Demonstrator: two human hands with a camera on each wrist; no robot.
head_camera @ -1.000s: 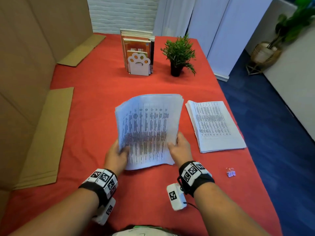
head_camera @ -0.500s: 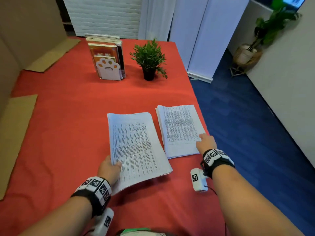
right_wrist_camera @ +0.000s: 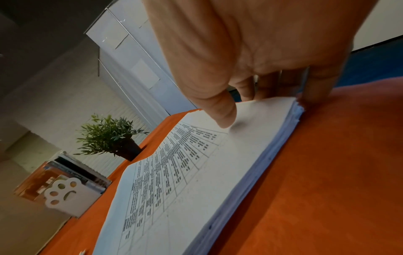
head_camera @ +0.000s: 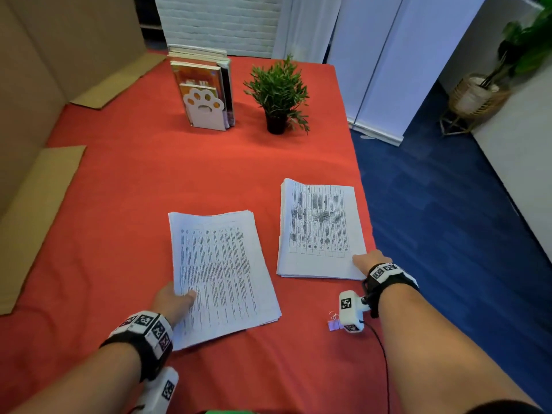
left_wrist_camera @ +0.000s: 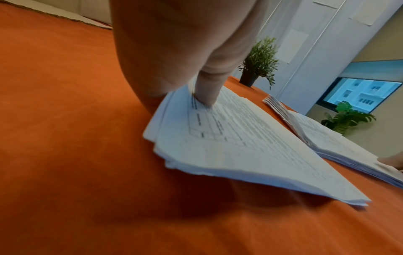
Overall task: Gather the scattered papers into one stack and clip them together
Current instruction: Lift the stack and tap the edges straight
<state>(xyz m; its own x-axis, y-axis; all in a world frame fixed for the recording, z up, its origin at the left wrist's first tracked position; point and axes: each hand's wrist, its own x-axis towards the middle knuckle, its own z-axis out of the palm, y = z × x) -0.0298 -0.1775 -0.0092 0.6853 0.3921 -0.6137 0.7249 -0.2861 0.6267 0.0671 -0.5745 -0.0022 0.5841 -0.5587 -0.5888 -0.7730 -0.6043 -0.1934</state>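
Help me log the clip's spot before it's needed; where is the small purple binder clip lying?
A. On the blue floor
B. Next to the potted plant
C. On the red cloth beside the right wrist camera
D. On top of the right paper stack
C: the purple binder clip lies on the red cloth, at the right wrist camera, nearer than the right paper stack.

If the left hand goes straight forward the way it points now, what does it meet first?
Probably nothing new: the left hand already pinches the near stack. Pushing on, that stack would likely slide over bare red cloth towards the bookend; depth is unclear.
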